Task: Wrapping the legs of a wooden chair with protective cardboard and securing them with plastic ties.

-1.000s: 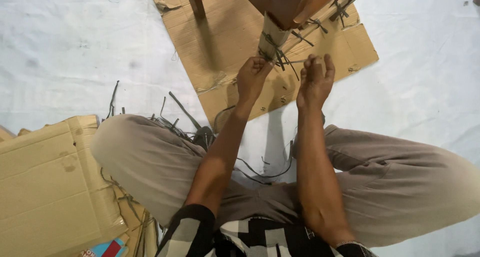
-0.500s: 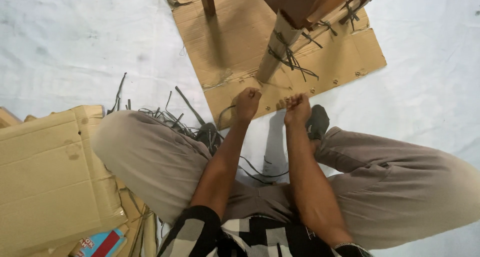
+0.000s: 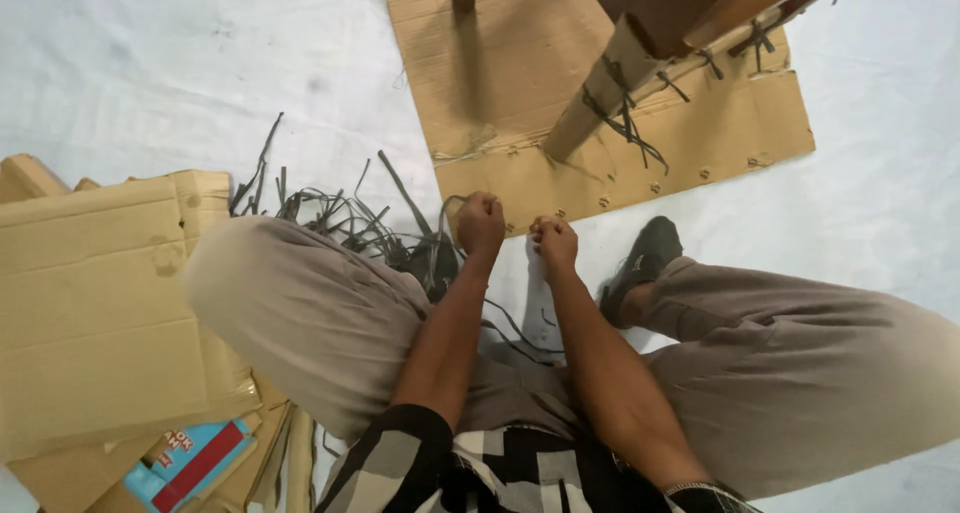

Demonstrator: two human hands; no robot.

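Both hands have dropped away from the wrapped chair leg (image 3: pixel 598 101) toward the near cardboard (image 3: pixel 520 188) edge. Left hand (image 3: pixel 481 223) and right hand (image 3: pixel 554 243) are fisted, perhaps gripping a thin strap between them; I cannot tell.

Your left hand (image 3: pixel 481 223) and right hand (image 3: pixel 555 243) sit side by side, near each other, between your knees, just before the near edge of the cardboard sheet (image 3: pixel 520 63). On that sheet stands the wrapped chair leg (image 3: pixel 600 98), tilted, straps (image 3: pixel 625 113) tied round it. Left of your left hand lies a pile of loose straps (image 3: pixel 340 218); further left, flattened boxes (image 3: pixel 90 303). Your shoe (image 3: pixel 645 258) rests right of your right hand.
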